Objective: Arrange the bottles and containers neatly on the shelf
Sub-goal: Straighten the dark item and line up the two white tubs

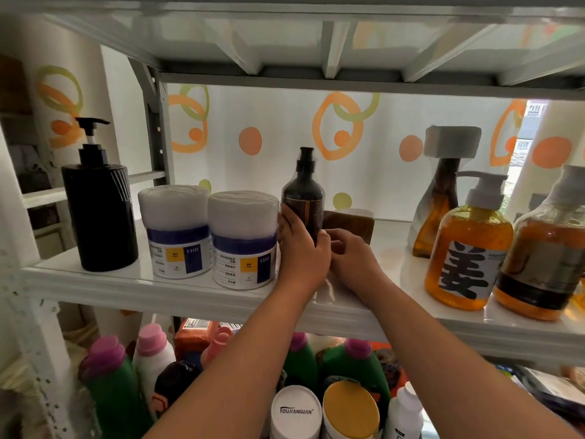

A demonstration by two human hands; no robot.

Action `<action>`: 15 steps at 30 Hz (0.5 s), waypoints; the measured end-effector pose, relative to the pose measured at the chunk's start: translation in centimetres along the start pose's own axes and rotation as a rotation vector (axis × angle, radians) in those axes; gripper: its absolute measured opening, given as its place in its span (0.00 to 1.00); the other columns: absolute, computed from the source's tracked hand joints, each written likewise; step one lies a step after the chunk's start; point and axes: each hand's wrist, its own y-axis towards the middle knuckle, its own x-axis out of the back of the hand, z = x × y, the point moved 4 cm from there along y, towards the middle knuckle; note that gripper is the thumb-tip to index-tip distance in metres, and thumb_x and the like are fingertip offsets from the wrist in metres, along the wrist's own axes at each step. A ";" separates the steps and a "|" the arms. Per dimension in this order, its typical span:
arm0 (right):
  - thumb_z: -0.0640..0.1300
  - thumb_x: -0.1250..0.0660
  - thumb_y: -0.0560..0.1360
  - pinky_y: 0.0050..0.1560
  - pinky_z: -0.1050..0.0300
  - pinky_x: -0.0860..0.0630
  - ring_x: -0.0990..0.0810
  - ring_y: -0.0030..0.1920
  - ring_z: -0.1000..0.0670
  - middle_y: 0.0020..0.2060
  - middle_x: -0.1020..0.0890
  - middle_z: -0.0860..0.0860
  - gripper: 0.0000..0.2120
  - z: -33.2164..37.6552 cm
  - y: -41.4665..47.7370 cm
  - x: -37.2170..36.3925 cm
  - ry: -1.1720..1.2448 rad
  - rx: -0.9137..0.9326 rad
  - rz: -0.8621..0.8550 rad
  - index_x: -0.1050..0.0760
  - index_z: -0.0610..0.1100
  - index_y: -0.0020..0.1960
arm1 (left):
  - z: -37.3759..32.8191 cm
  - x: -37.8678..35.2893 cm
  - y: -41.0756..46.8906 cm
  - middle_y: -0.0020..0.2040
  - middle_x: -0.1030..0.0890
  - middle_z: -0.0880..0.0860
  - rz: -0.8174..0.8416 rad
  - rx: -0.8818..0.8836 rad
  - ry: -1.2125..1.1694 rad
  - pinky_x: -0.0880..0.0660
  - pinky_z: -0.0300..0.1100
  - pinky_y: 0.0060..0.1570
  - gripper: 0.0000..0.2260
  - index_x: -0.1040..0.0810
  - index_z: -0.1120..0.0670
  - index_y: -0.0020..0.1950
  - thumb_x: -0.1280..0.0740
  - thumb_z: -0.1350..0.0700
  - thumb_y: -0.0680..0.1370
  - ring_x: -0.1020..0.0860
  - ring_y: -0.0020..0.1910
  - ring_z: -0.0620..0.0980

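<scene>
Shelf point(95, 280), white, middle tier; row under arrangement, listed from nine o'clock to three o'clock.

Black pump bottle point(98, 213): upright at the far nine o'clock end, apart from its neighbours.

Two white tubs point(177, 231) point(243, 240): touching side by side, labels forward, apparently already lined up as a pair.

Slim dark bottle point(303, 198): upright at centre, just beside the second tub at its three o'clock. Left hand point(300, 248) wraps its lower body, probably to steady it while it is nudged into the row.

Right hand point(351, 258): curled low at the bottle's base; whether it grips anything cannot be told.

Brown block point(348, 224): behind the hands at twelve o'clock, partly hidden.

Amber pump bottles point(468, 251) point(544, 264): grouped at three o'clock, well apart from the centre, likely awaiting closer spacing.
</scene>
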 end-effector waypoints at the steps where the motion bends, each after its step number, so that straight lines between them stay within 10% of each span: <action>1: 0.44 0.35 0.76 0.50 0.56 0.22 0.19 0.47 0.52 0.47 0.17 0.50 0.13 0.2 -0.1 -0.1 0.001 0.010 0.022 0.25 0.47 0.59 | 0.1 0.0 0.1 0.77 0.64 0.54 0.001 0.001 -0.001 0.58 0.44 0.72 0.33 0.66 0.54 0.76 0.45 0.50 0.81 0.61 0.76 0.52; 8: 0.40 0.39 0.77 0.44 0.63 0.30 0.25 0.44 0.54 0.50 0.18 0.45 0.10 1.7 -0.2 -0.9 -0.297 0.092 0.205 0.25 0.42 0.57 | 0.0 0.3 0.1 0.78 0.58 0.57 -0.102 0.021 0.153 0.53 0.45 0.73 0.33 0.65 0.57 0.76 0.46 0.50 0.81 0.55 0.77 0.54; 15: 0.39 0.39 0.78 0.63 0.55 0.32 0.27 0.63 0.44 0.62 0.25 0.40 0.16 1.9 1.1 -2.4 -0.428 0.038 0.323 0.31 0.37 0.65 | -0.5 0.1 0.0 0.77 0.60 0.59 -0.178 -0.078 0.355 0.60 0.43 0.71 0.28 0.61 0.58 0.77 0.52 0.52 0.81 0.59 0.77 0.55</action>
